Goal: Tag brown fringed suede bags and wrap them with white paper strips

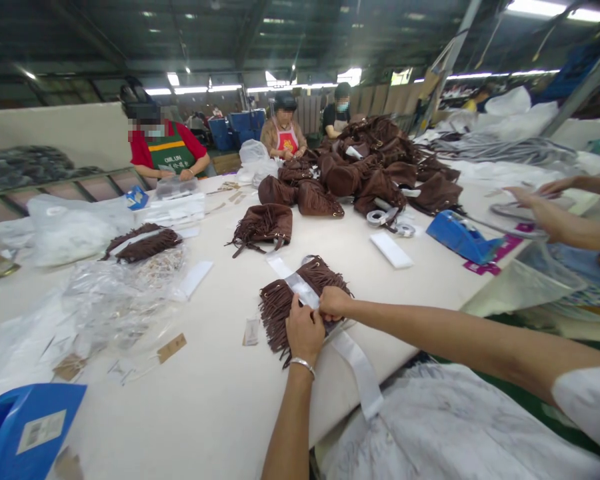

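Note:
A brown fringed bag [275, 308] lies on the white table at the middle, with a pale strip [303, 291] across its top. My left hand [305, 328], with a bracelet at the wrist, rests on the bag's near side, fingers on the strip. Its fingers are bent, and what they may pinch is hidden. Against it, my right hand [334, 303] is closed at the strip's near end; what it holds is too small to make out. A white strip [361, 373] hangs from the bag over the table's edge.
Brown bags [355, 167] are heaped at the back, one fringed bag [264, 225] nearer. Blue tape dispensers stand right [463, 237] and front left [30, 430]. Plastic bags [120, 300] lie left. Another person's hands [540, 200] are at right; three people are behind the table.

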{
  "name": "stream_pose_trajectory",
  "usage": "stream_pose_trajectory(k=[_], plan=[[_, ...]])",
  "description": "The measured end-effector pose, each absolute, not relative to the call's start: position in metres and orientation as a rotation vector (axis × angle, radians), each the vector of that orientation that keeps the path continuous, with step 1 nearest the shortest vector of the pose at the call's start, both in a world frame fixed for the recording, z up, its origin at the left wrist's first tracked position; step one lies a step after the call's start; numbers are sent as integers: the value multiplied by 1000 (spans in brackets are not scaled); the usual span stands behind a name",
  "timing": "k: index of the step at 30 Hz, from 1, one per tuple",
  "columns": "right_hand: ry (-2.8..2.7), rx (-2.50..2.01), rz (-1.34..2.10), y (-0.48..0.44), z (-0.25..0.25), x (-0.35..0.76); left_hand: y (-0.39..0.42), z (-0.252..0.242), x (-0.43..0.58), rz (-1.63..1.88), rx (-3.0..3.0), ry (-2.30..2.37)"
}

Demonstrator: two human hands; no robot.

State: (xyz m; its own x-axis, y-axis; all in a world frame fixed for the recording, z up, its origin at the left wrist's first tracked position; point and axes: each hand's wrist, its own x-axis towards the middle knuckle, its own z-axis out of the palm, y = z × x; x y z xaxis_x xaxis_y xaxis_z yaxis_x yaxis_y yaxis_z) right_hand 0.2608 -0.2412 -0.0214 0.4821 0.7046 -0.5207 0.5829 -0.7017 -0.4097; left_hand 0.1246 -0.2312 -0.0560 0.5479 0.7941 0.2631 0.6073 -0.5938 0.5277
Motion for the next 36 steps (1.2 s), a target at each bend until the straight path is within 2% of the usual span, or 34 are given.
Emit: stream_pose_trajectory(k=[11,19,28,36], plan=[[-1506,-2585,1036,-252,-6,267,-220,-55,145,559,2349,1364],[-1764,-2560,719,-265,6,280,-221,-53,145,501,2386,1377],[-1950,-2364,388,-293,34,316,-232,-46,147,627,2392,1394],[-1974,-1967,-121,-242,-17,325,-223,-9,152,551,2518,1416]])
